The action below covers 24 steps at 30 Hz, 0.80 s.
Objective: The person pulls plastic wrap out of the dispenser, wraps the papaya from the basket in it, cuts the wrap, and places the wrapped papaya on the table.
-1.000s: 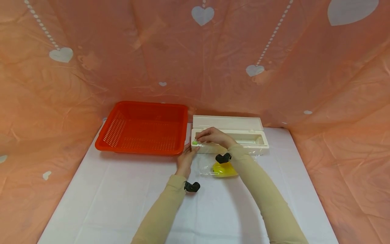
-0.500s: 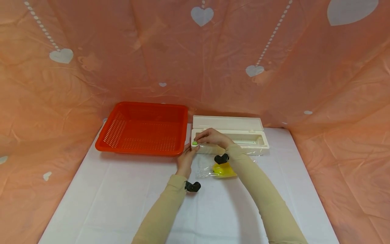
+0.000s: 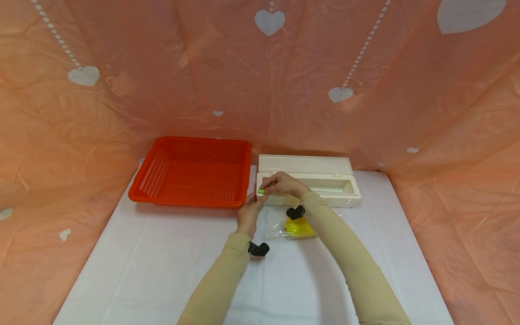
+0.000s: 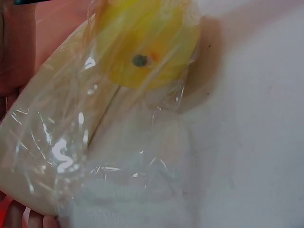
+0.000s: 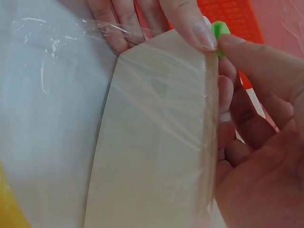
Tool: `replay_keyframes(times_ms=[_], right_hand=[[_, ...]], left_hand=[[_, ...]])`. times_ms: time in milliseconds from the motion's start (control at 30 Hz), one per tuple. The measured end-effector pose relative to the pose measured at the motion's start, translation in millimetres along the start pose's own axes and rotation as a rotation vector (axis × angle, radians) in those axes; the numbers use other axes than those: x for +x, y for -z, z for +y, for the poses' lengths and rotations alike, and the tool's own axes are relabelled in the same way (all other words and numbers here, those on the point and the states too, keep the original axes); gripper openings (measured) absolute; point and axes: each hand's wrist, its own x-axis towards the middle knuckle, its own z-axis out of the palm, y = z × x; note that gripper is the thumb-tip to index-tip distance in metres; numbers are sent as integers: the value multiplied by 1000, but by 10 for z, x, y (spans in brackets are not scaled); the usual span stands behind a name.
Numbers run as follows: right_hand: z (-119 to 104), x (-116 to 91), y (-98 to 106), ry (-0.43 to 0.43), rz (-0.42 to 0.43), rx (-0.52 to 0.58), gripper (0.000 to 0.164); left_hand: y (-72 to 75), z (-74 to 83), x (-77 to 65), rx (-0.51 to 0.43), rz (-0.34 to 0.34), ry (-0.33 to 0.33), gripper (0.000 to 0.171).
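Note:
At the back of the table stands a long white cling film box, its lid raised. My left hand grips its left end, fingers around the corner and thumb on top in the right wrist view. My right hand reaches over the box and pinches a small green slide cutter at that end, right beside the left thumb. Clear cling film runs from the box's front edge onto the table. Under the film lies a yellow object with a dark eye-like spot, partly hidden behind the right forearm in the head view.
A red perforated plastic basket stands left of the box, close to my left hand. Behind the table hangs a pink curtain with white hearts. A white cloth covers the table.
Very little differs. My right wrist has shifted slightly left, its fingertips staying at the green slide cutter. The left hand keeps its place at the box's end.

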Motion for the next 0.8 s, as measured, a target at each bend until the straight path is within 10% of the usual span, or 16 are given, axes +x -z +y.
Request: replay_keyframes(times_ms=[500, 800], right_hand=[[-72, -32, 25, 43, 16, -173, 17], [-15, -65, 84, 73, 9, -204, 14]], left_hand=[[35, -228, 176, 32, -27, -29, 64], [-21, -19, -1, 54, -7, 48, 64]])
